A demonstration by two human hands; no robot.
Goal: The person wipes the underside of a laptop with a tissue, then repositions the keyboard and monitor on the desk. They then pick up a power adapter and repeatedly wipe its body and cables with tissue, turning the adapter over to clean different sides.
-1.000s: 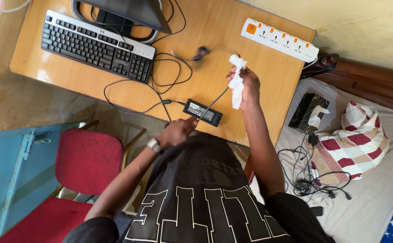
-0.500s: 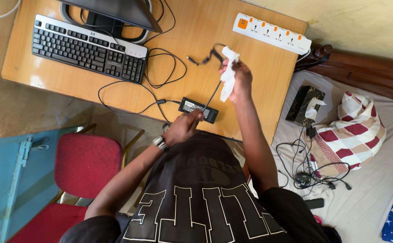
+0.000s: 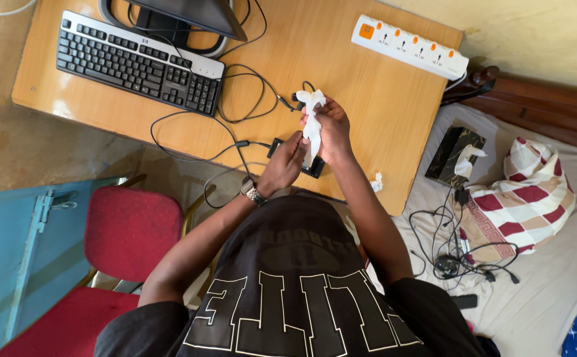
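Head view, right hand: your right hand (image 3: pixel 333 129) is closed around a white tissue (image 3: pixel 312 125), which stands up out of the fist and hangs down in front of it, above the wooden desk (image 3: pixel 368 119).
Head view, left hand: your left hand (image 3: pixel 287 162) reaches up beside the right, fingers pinched at the tissue's lower end; whether they also grip the cable there, you cannot tell.
Head view, power adapter: the black power adapter (image 3: pixel 313 168) lies on the desk just under both hands, mostly hidden; its thin cable (image 3: pixel 248 92) loops toward the keyboard (image 3: pixel 139 63).
Handling, tissue: judged soft, very light, easy to tear; hold it bunched in the fist, not by one corner.
Handling, cable: likely limp and smooth; best pinched through the tissue, near the plug end.
Surroundings: a white power strip (image 3: pixel 411 47) sits at the desk's far edge; a tissue box (image 3: pixel 453 155) rests on the bed; a red chair (image 3: pixel 126 231) stands at your left.
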